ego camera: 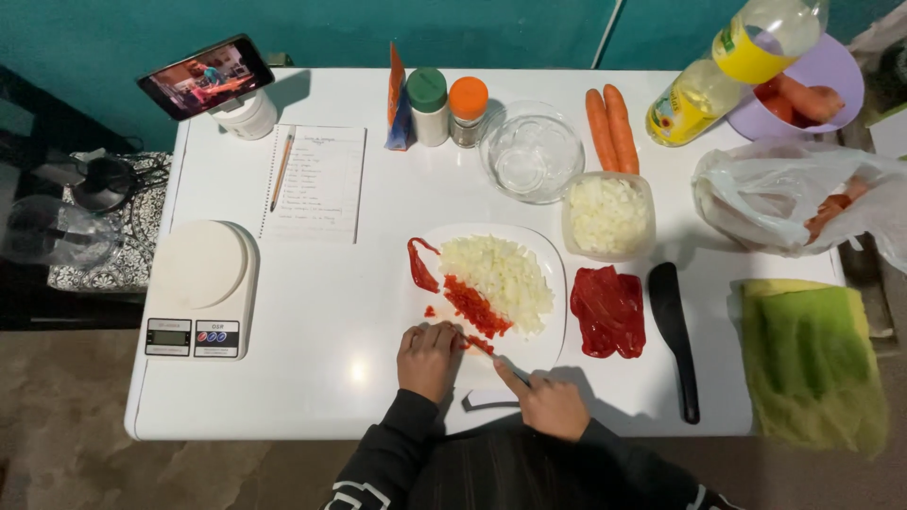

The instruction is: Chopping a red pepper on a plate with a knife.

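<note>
On the white cutting board (548, 260) lie a heap of diced white onion (499, 276) and a strip of diced red pepper (475, 307). My left hand (427, 359) presses down on a piece of red pepper at the board's near edge, fingers curled. My right hand (550, 404) grips a knife (499, 364) whose blade reaches toward the pepper beside my left fingers. A curved red pepper strip (419, 264) lies at the board's left edge.
Red pepper pieces (608, 312) and a black spatula (675, 335) lie right of the board. Behind are a tub of chopped onion (609, 215), a glass bowl (532, 151), two carrots (611, 127), oil bottles (694, 99), spice jars (448, 109). A kitchen scale (198, 288), notepad (316, 184), phone (205, 76) sit left.
</note>
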